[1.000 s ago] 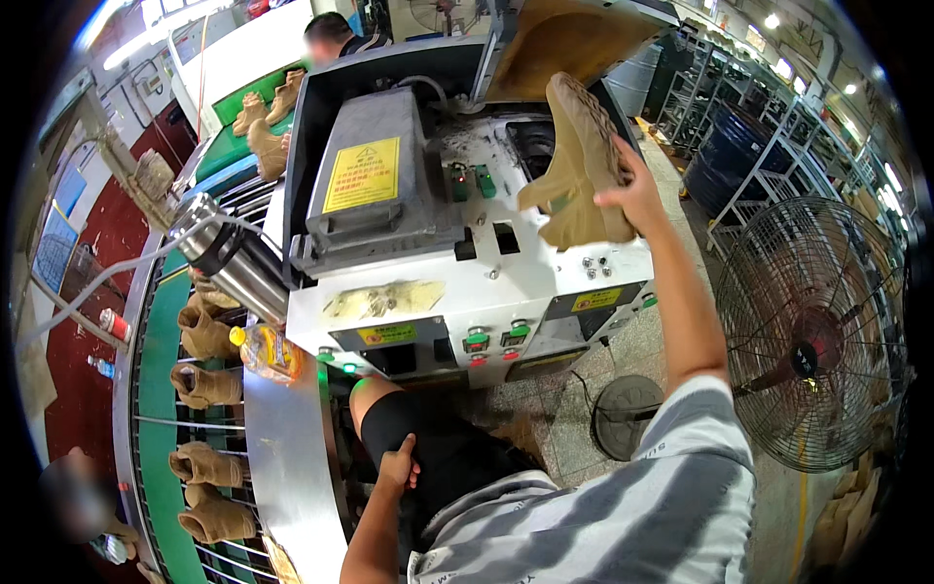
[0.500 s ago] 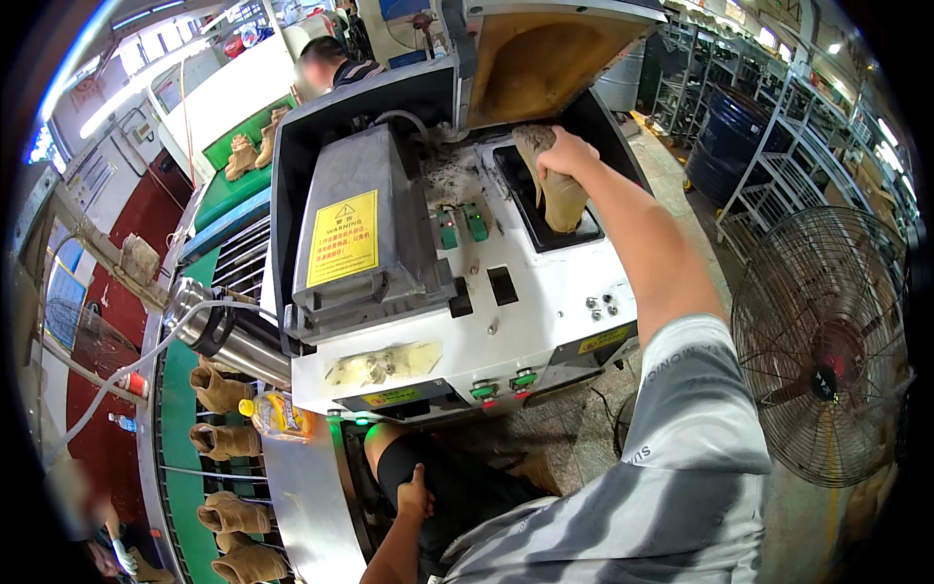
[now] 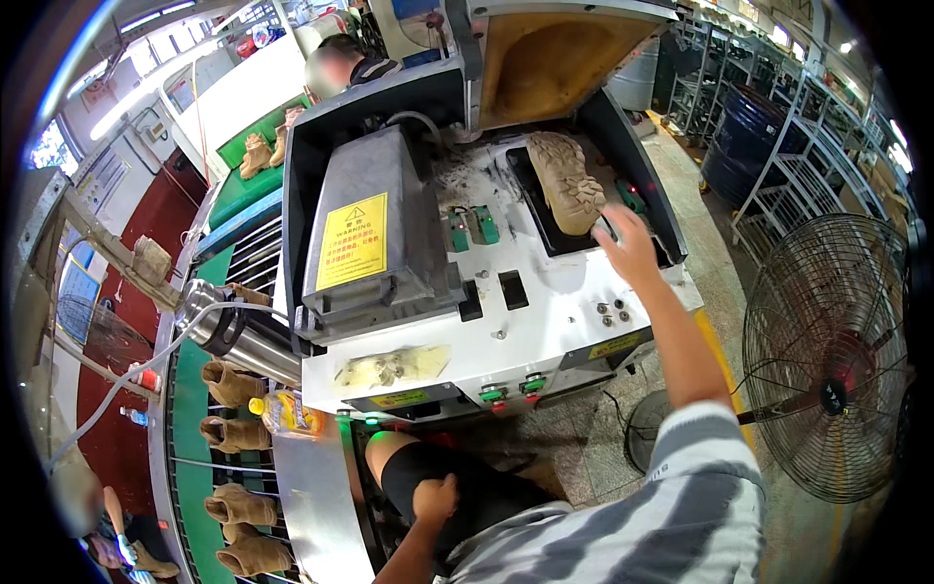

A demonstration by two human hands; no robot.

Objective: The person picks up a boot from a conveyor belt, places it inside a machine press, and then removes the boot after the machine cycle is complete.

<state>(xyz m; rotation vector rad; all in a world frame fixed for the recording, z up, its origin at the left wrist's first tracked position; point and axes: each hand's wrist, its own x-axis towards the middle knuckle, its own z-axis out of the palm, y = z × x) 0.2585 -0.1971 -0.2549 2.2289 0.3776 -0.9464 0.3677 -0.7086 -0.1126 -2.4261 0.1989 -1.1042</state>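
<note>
1. The machine (image 3: pixel 535 321) stands in front of the person, its white top facing up.
2. On the machine's right half, a boot (image 3: pixel 564 185) lies sole up in a black tray (image 3: pixel 556 243), its tread in full view.
3. The right hand (image 3: pixel 626 243) is over the machine's right half, just beside the boot's near end, with fingers partly spread and gripping nothing; whether a fingertip touches the boot, I cannot tell.
4. The left hand (image 3: pixel 435 498) is in front of the machine, low by the person's thigh, with fingers curled in like a loose fist.
5. At the machine's rear right, a lid (image 3: pixel 555 63) stands raised, its brown inner face showing.
6. On the machine's left half sits a grey cover (image 3: pixel 341 175) with a yellow label (image 3: pixel 352 238).
7. Green and red buttons (image 3: pixel 492 394) line the machine's front.
8. Left of the machine, a steel flask (image 3: pixel 258 346) leans at a slant, with a bottle (image 3: pixel 292 416) of orange-yellow liquid nearer the person.
9. Farther left of the machine, more boots (image 3: pixel 235 435) lie along a green conveyor (image 3: pixel 187 389).
10. Right of the machine are a fan (image 3: pixel 822 360) and, farther back, a dark drum (image 3: pixel 741 146).
11. Behind the machine is a co-worker (image 3: pixel 375 68).
</note>
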